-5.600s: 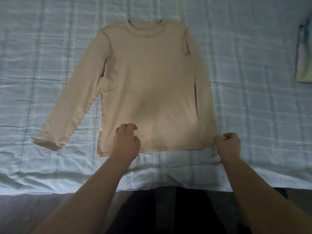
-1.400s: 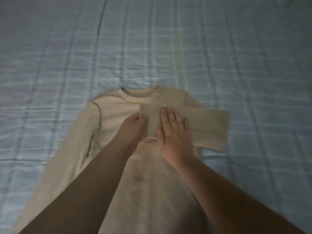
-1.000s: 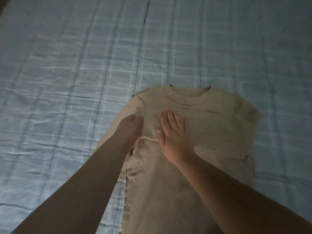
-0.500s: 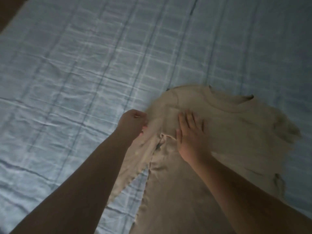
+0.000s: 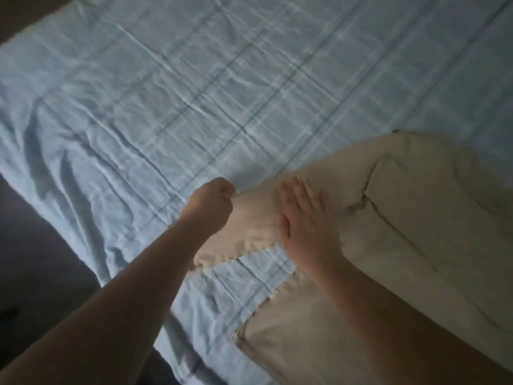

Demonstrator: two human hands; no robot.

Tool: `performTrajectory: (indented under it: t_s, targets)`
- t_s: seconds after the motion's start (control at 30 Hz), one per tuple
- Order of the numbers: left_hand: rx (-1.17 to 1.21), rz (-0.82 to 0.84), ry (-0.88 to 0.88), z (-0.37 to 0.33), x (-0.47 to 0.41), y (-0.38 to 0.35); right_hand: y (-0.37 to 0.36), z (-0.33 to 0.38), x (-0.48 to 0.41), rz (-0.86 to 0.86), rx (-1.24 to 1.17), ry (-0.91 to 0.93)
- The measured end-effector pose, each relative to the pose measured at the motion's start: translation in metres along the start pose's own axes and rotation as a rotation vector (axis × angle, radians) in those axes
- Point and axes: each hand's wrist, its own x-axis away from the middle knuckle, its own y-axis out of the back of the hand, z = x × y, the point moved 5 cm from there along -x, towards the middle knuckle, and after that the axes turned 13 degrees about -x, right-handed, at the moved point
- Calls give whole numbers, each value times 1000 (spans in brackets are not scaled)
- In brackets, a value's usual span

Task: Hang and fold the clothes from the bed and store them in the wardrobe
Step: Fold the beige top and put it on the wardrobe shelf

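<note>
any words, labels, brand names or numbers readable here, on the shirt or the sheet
None: no words, labels, brands or numbers show anywhere.
The beige shirt is plain, with no tag in view.
The blue checked bedsheet carries only woven lines.

Beige sweater on pale blue checked bedsheet

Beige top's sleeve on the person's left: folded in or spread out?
Spread out. The sleeve lies extended across the bedsheet; the left hand grips it, the right hand presses it flat.
</note>
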Motion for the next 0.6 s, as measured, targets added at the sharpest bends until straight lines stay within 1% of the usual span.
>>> performTrajectory:
  t_s: [0.13, 0.23, 0.37, 0.4, 0.47, 0.5, 0.6]
  targets:
    - [-96, 31, 49, 60, 24, 5, -34, 36, -1, 70, 17, 101]
    - [-390, 50, 63, 89, 37, 12, -51, 54, 2, 50, 50, 121]
    - [-444, 110, -69, 102, 33, 12, -61, 59, 6, 94, 123, 83]
    - [-423, 124, -89, 101, 31, 16, -61, 60, 5, 100, 127, 78]
    - [-249, 149, -72, 100, 28, 30, -59, 61, 3, 102, 125, 68]
    - [-100, 175, -60, 101, 27, 37, -58, 61, 1, 97, 126, 61]
    - [575, 305, -66, 97, 29, 52, -53, 62, -8, 60, 109, 32]
